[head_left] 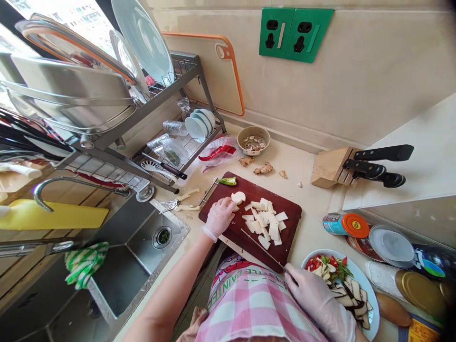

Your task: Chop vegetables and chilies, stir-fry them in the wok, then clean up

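— Partly hidden: left hand (220,217) cupped over white piece (238,197) on cutting board (249,221).
— And right hand (313,297), near right, wrapped round knife (261,249); handle covered.

Both hands, left hand (220,217) and right hand (317,298), in thin translucent plastic gloves, slightly wrinkled. Cutting board (285,209) dark red-brown wood, matt. Knife (261,248) blade bare metal, thin. Sink (117,280) and dish rack (185,64) brushed steel, dull sheen. Knife block (329,167) pale raw wood, handles black plastic. Plate (372,304) glossy white. Apron (245,304) pink checked cloth.
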A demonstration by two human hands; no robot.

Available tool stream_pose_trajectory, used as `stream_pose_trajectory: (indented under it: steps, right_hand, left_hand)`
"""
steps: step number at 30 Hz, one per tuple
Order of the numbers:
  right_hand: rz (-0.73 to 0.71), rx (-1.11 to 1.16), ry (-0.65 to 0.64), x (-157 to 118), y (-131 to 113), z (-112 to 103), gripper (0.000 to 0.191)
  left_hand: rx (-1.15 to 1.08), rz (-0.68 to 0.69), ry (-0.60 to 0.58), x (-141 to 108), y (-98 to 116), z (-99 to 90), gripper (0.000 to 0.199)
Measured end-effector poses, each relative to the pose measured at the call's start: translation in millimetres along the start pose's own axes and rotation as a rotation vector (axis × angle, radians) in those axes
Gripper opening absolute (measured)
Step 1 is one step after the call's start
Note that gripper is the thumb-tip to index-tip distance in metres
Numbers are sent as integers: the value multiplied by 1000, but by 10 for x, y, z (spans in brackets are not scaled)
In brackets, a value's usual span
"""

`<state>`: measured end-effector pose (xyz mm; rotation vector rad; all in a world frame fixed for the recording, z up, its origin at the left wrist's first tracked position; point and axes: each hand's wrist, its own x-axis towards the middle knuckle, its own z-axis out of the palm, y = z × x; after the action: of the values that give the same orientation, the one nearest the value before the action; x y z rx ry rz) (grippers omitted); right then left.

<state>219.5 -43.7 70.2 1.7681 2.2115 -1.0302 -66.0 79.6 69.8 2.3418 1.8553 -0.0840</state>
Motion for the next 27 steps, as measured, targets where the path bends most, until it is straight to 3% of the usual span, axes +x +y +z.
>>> stream_pose_trajectory:
  steps: [5, 10, 15, 17, 20, 22, 27]
  right_hand:
    - [79, -114, 36, 82, -103, 79, 26]
    - [124, -42, 122, 109, -117, 146, 24]
    - [148, 49, 121, 106, -116, 245, 27]
    - [157, 59, 108, 103, -123, 278, 28]
    - [180, 56, 81, 90, -169, 310, 31]
    - [195, 55, 56, 78, -234, 309, 34]
    - [191, 11, -21, 65, -464, 204, 34]
  left_hand:
    - [-108, 9, -17, 22, -86, 70, 15]
    - [-453, -213, 13, -9, -199, 97, 13]
    - [-861, -294, -382, -41, -174, 174, 18]
    - [-763, -266, -383, -97, -114, 176, 19]
    - [-399, -217, -270, -228, -6, 138, 21]
    - [-219, -181, -266, -318, 73, 114, 30]
    - [-88, -150, -313, -425, 247, 156, 39]
